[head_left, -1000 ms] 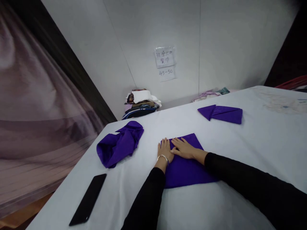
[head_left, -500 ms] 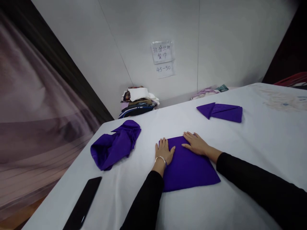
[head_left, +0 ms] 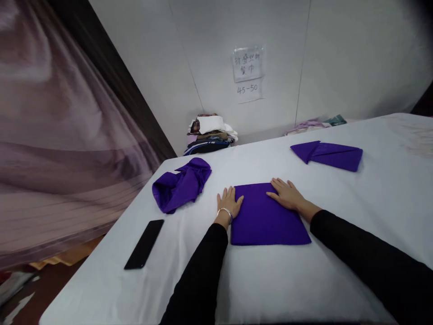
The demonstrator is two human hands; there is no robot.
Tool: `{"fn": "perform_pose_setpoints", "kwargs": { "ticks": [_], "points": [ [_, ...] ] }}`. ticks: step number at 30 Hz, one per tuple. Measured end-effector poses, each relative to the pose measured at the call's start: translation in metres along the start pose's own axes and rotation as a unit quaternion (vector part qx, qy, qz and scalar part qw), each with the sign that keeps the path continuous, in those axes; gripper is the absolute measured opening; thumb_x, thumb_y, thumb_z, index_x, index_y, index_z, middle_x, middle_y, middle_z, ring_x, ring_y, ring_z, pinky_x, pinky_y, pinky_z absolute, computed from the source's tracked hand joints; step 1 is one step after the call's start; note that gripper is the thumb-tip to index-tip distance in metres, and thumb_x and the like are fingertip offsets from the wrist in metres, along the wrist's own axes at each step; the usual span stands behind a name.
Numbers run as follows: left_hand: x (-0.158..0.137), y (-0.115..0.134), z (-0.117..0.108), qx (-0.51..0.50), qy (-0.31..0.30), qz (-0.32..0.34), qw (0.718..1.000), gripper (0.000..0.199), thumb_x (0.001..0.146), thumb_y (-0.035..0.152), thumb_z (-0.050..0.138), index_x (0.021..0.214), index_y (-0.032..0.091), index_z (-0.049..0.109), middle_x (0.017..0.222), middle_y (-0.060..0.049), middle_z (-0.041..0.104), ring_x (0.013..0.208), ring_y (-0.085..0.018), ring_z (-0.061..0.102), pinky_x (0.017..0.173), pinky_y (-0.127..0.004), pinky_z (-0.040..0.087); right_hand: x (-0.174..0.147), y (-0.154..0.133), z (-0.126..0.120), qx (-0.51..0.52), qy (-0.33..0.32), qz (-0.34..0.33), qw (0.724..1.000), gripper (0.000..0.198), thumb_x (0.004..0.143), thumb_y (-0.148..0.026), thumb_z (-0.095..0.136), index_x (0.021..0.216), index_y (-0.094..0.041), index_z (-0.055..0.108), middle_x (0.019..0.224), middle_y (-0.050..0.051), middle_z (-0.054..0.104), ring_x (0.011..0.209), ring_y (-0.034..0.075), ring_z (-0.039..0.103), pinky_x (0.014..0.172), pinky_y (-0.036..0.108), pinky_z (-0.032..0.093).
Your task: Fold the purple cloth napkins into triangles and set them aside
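A purple cloth napkin [head_left: 267, 219] lies flat in a folded, roughly square shape on the white-covered table [head_left: 270, 284]. My left hand [head_left: 230, 203] rests with fingers spread on its left edge near the far left corner, a silver bangle at the wrist. Over the far right corner, my right hand [head_left: 287, 194] lies flat, thumb apart from the fingers. Neither hand grips the cloth; both press on it from above.
A crumpled purple cloth [head_left: 184, 185] lies at the left, with a black phone [head_left: 145, 243] nearer me. Far right is a purple napkin folded to a point [head_left: 334, 155]. Stacked clothes [head_left: 209, 135] stand by the wall behind the table, below a handwritten sign [head_left: 248, 65].
The camera view has shifted, showing more of the table's near left. The napkin's outline looks squarer, its near edge more level. Both hands stay flat at its sides.
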State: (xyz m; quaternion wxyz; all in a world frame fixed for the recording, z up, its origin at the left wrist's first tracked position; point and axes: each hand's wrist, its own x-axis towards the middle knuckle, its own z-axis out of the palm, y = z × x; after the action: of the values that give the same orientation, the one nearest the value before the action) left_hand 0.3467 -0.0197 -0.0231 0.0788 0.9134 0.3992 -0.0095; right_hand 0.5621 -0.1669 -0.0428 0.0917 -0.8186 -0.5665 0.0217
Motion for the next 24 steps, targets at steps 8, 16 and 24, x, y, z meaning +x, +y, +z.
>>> {"fn": "perform_pose_setpoints", "kwargs": {
  "ticks": [8,16,24],
  "points": [
    [-0.045,-0.007,-0.016,-0.031,0.014,-0.099,0.995,0.067,0.086,0.057,0.015,0.136,0.016,0.032,0.147,-0.009,0.025,0.135,-0.025,0.016,0.107,-0.052,0.014,-0.002,-0.003,-0.005,-0.003,0.0,0.004,1.0,0.077,0.083,-0.067,0.014,0.138,-0.016,0.03,0.146,0.01,0.027,0.134,0.026,0.02,0.106,0.05,0.016],
    [-0.121,0.046,0.006,-0.019,0.019,0.156,0.987,0.071,0.084,0.064,0.017,0.139,0.02,0.028,0.148,-0.005,0.023,0.137,-0.024,0.009,0.11,-0.051,0.006,-0.001,-0.003,-0.003,-0.009,-0.002,0.005,1.0,0.074,0.084,-0.064,0.016,0.138,-0.016,0.031,0.146,0.009,0.027,0.134,0.025,0.018,0.105,0.05,0.015],
    [-0.13,0.019,0.001,-0.03,-0.008,0.121,0.992,0.074,0.084,0.063,0.013,0.14,0.016,0.023,0.148,-0.007,0.02,0.137,-0.023,0.009,0.11,-0.05,0.009,0.001,-0.002,-0.004,-0.005,-0.012,0.002,1.0,0.075,0.083,-0.065,0.015,0.139,-0.018,0.029,0.146,0.01,0.027,0.134,0.028,0.019,0.104,0.053,0.016]
  ]
}}
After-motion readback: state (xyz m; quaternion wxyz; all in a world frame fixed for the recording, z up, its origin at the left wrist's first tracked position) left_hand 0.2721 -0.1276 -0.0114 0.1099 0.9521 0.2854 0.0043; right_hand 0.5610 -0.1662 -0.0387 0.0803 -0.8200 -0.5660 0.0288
